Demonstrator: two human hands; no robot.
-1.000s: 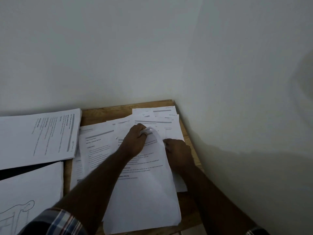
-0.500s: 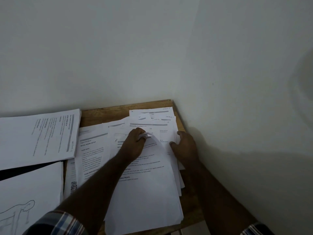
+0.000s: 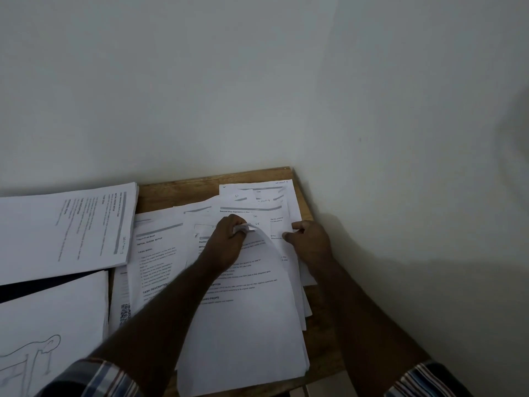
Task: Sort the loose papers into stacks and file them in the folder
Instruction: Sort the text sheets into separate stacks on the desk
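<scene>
Loose printed papers lie fanned over a small wooden table in the room's corner. My left hand pinches the curled top right corner of the top sheet, lifting it off the pile. My right hand lies on the right side of the pile, thumb and fingers pinching the edge of the sheets under it. Handwritten numbers show on the corners of the sheets below. No folder is clearly in view.
A separate stack of printed pages lies turned sideways at the left. A sheet with a line drawing lies at the lower left, over something dark. Walls close the table in behind and on the right.
My right hand slid up along the right edge of the pile. The papers shifted a little and fanned out further. My left hand kept its hold on the curled corner.
</scene>
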